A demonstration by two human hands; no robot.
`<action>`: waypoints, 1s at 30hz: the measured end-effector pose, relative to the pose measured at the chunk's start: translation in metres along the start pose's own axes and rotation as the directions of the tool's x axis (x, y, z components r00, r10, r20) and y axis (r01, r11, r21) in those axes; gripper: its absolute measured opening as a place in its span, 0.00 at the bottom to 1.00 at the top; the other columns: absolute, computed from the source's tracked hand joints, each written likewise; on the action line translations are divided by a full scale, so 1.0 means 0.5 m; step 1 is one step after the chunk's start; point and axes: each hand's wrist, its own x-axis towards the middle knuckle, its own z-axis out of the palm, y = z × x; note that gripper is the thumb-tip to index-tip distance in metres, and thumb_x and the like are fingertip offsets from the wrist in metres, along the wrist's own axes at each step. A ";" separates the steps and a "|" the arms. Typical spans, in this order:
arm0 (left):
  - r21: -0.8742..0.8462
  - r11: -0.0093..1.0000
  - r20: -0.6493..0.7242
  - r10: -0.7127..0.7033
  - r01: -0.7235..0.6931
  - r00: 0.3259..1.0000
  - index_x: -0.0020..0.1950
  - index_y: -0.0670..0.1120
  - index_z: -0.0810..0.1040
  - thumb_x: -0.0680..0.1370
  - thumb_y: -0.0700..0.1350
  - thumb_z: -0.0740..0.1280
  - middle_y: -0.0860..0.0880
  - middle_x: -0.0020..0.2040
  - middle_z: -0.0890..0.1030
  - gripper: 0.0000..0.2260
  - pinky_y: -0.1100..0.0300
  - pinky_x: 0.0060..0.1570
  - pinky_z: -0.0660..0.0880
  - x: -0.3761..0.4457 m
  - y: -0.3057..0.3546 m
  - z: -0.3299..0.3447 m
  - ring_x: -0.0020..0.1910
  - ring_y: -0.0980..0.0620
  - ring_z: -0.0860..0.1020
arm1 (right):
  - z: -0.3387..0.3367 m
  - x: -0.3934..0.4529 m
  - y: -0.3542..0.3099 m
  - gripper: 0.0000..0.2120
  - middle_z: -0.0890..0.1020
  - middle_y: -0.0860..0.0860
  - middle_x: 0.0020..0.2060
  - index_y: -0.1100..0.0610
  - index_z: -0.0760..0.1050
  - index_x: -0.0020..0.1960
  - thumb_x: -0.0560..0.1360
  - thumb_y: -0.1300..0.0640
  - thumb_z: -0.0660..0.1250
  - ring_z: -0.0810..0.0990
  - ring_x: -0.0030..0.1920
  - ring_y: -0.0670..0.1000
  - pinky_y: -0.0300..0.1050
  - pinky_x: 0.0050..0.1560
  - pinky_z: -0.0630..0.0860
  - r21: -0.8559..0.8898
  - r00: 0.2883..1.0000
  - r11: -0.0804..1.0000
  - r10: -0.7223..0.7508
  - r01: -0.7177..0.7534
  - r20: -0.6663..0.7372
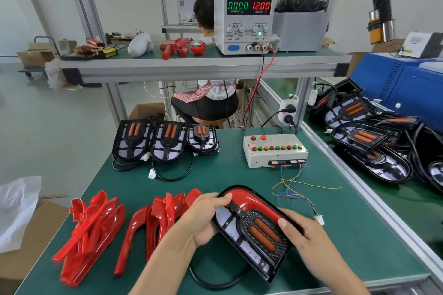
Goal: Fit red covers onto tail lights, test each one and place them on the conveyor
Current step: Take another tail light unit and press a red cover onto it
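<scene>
While gripped from both sides, sits tilted just above the green tabletop [230,175] at the near edge: one tail light [251,230], black-bodied, with a red cover [249,197] seated along its curved far rim and two orange bars in a mesh panel at its middle. Wrapped round the tail light's left end, left hand [206,218], thumb pressed on the cover's rim. Clasped over the tail light's right edge, right hand [302,237], thumb on the black frame beside the orange bars. Trailing from under the tail light toward the near edge, a black cable [215,282].

Left of the tail light, touching the left hand: a heap of loose red covers [165,213]. Farther left of the tail light, a second heap of red covers [93,230]. Beyond the tail light, at the far left of the tabletop, three uncovered tail lights [165,141] in a row, white plugs on black leads beside them. Beyond the tail light to the right, a white test box [275,151] with red, green and yellow buttons; thin coloured wires [294,187] running from it to a white connector [318,219] just right of the right hand.

Above and beyond the tail light, on a shelf, a power supply [247,21] reading 0.000 and 12.00. Right of the tail light, past an aluminium rail, a pile of black tail lights [374,141] on the conveyor [419,211]. Far behind, a seated person [206,98], back turned.
</scene>
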 end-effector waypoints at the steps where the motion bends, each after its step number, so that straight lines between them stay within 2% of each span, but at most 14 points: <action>1: 0.006 1.000 -0.005 -0.002 0.002 1.000 0.59 0.30 0.80 0.82 0.37 0.65 0.33 0.58 0.83 0.12 0.47 0.54 0.82 0.001 0.001 0.000 0.49 0.41 0.85 | 0.003 -0.002 -0.002 0.13 0.87 0.45 0.53 0.41 0.83 0.59 0.82 0.56 0.64 0.85 0.55 0.45 0.30 0.52 0.76 0.002 1.000 1.000 0.005 -0.005 -0.014; 6: 0.063 0.998 -0.016 0.030 -0.029 0.999 0.59 0.31 0.81 0.83 0.38 0.64 0.34 0.56 0.85 0.12 0.51 0.47 0.83 0.007 0.006 -0.001 0.50 0.40 0.85 | 0.009 -0.001 -0.009 0.12 0.87 0.45 0.52 0.39 0.83 0.58 0.80 0.51 0.66 0.86 0.53 0.46 0.32 0.52 0.77 0.019 0.998 1.000 0.007 -0.006 -0.066; 9: 0.076 0.997 -0.042 0.021 -0.018 0.999 0.57 0.31 0.82 0.83 0.38 0.65 0.35 0.55 0.85 0.11 0.49 0.52 0.83 0.015 0.003 0.004 0.50 0.41 0.85 | 0.011 -0.005 -0.005 0.11 0.88 0.45 0.50 0.42 0.84 0.56 0.78 0.48 0.66 0.86 0.52 0.46 0.32 0.51 0.78 0.042 0.994 0.999 0.027 -0.023 -0.102; 15: 0.099 0.995 -0.110 0.006 0.005 0.994 0.51 0.34 0.82 0.82 0.34 0.63 0.38 0.50 0.86 0.08 0.45 0.62 0.79 0.030 -0.010 0.011 0.50 0.42 0.84 | 0.014 -0.021 -0.009 0.09 0.88 0.42 0.43 0.46 0.85 0.51 0.80 0.56 0.68 0.85 0.45 0.38 0.25 0.43 0.73 -0.034 0.981 0.997 0.069 -0.076 -0.180; 17: 0.099 0.995 -0.194 0.049 -0.031 0.980 0.45 0.39 0.81 0.82 0.32 0.60 0.40 0.48 0.84 0.12 0.48 0.59 0.79 0.035 -0.005 0.021 0.48 0.43 0.82 | 0.027 -0.026 -0.006 0.08 0.87 0.39 0.39 0.44 0.85 0.46 0.78 0.56 0.70 0.83 0.41 0.34 0.27 0.41 0.73 -0.021 0.956 0.994 0.098 -0.108 -0.277; 18: 0.073 0.996 -0.237 0.057 -0.041 0.970 0.45 0.42 0.80 0.83 0.33 0.59 0.41 0.48 0.82 0.12 0.49 0.57 0.79 0.037 0.000 0.028 0.49 0.44 0.80 | 0.039 -0.026 -0.001 0.08 0.86 0.39 0.36 0.43 0.85 0.43 0.77 0.55 0.72 0.83 0.40 0.36 0.30 0.41 0.74 -0.011 0.934 0.992 0.114 -0.125 -0.339; 19: 0.051 0.998 -0.260 0.044 -0.032 0.965 0.49 0.42 0.79 0.85 0.38 0.59 0.42 0.51 0.81 0.10 0.49 0.58 0.78 0.037 0.005 0.036 0.52 0.45 0.79 | 0.055 -0.028 0.006 0.09 0.86 0.41 0.34 0.43 0.84 0.41 0.77 0.55 0.73 0.84 0.40 0.41 0.32 0.41 0.76 0.007 0.909 0.990 0.129 -0.138 -0.397; 20: 0.061 0.998 -0.265 0.033 -0.018 0.964 0.57 0.42 0.79 0.86 0.46 0.59 0.42 0.58 0.80 0.11 0.47 0.64 0.76 0.037 0.011 0.044 0.58 0.44 0.78 | 0.074 -0.027 0.015 0.09 0.86 0.45 0.32 0.45 0.84 0.39 0.76 0.56 0.73 0.85 0.39 0.48 0.37 0.40 0.81 0.049 0.880 0.988 0.153 -0.147 -0.449; 22: 0.204 0.978 -0.267 0.005 0.051 0.964 0.75 0.44 0.71 0.85 0.60 0.56 0.46 0.72 0.73 0.26 0.47 0.74 0.65 0.037 0.020 0.051 0.70 0.46 0.72 | 0.111 -0.031 0.025 0.10 0.85 0.50 0.29 0.49 0.83 0.37 0.76 0.59 0.73 0.84 0.36 0.57 0.47 0.38 0.85 0.156 0.829 0.976 0.210 -0.150 -0.518; 23: 0.296 0.953 -0.273 0.021 0.063 0.962 0.78 0.45 0.68 0.84 0.64 0.54 0.48 0.74 0.71 0.29 0.49 0.73 0.63 0.034 0.021 0.052 0.70 0.47 0.70 | 0.126 -0.033 0.027 0.10 0.84 0.50 0.28 0.50 0.82 0.36 0.76 0.59 0.73 0.84 0.35 0.59 0.49 0.35 0.85 0.183 0.812 0.973 0.222 -0.145 -0.539; 26: 0.453 0.891 -0.294 0.165 -0.014 0.941 0.73 0.48 0.72 0.83 0.67 0.50 0.53 0.66 0.75 0.30 0.52 0.65 0.65 0.012 0.015 0.047 0.62 0.51 0.71 | 0.151 -0.037 0.032 0.08 0.84 0.56 0.32 0.59 0.82 0.40 0.76 0.58 0.73 0.85 0.37 0.60 0.41 0.30 0.82 0.206 0.785 0.968 0.239 -0.145 -0.572; 27: 0.480 0.873 -0.281 0.247 -0.087 0.927 0.66 0.50 0.75 0.82 0.68 0.50 0.55 0.61 0.77 0.28 0.52 0.64 0.67 -0.004 0.011 0.048 0.60 0.53 0.73 | 0.153 -0.040 0.032 0.08 0.84 0.58 0.35 0.62 0.82 0.43 0.77 0.57 0.73 0.85 0.38 0.60 0.38 0.28 0.81 0.212 0.778 0.966 0.248 -0.150 -0.577; 29: 0.545 0.808 -0.253 0.412 -0.223 0.875 0.51 0.52 0.76 0.80 0.68 0.53 0.59 0.46 0.78 0.22 0.57 0.56 0.71 -0.033 -0.002 0.035 0.48 0.58 0.76 | 0.158 -0.042 0.032 0.12 0.84 0.60 0.39 0.67 0.81 0.50 0.78 0.56 0.71 0.84 0.38 0.59 0.34 0.26 0.78 0.196 0.778 0.964 0.260 -0.179 -0.572; 30: 0.594 0.759 -0.243 0.486 -0.267 0.839 0.49 0.52 0.77 0.80 0.66 0.57 0.59 0.42 0.80 0.19 0.62 0.51 0.72 -0.052 -0.009 0.024 0.44 0.61 0.77 | 0.162 -0.040 0.031 0.14 0.84 0.62 0.41 0.68 0.81 0.53 0.78 0.56 0.71 0.84 0.39 0.60 0.33 0.26 0.78 0.190 0.780 0.962 0.269 -0.194 -0.565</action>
